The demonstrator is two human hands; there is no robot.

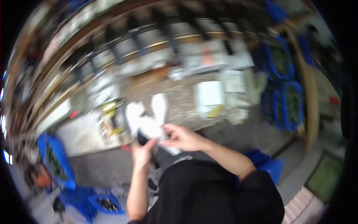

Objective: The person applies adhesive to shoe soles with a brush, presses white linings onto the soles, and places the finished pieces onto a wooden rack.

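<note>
The white, forked thing of soft outline [151, 127] is held between the two bare hands, above the near edge of the worn brown wooden table [179, 93], left of the middle of this edge. Its material cannot be told, because the view is blurred. Its long axis goes from the far left to the near right: two rounded lobes point to the far edge of the table, with a gap between them, and the narrow end points back, toward the black shirt [209, 190] of the person.

The right hand [182, 137] has a narrow grip, thumb and fingers at the right side of the white thing. The left hand [143, 152] touches its near left side with the thumb; how far its other fingers close, one cannot tell.

On the table, to the right of the lobes, lies a pale rectangular box [210, 94] with a yellow patch at its near corner. At the left, small yellow objects [109, 108] lie beside a flat whitish board [84, 136], whose near edge faces the person
</note>
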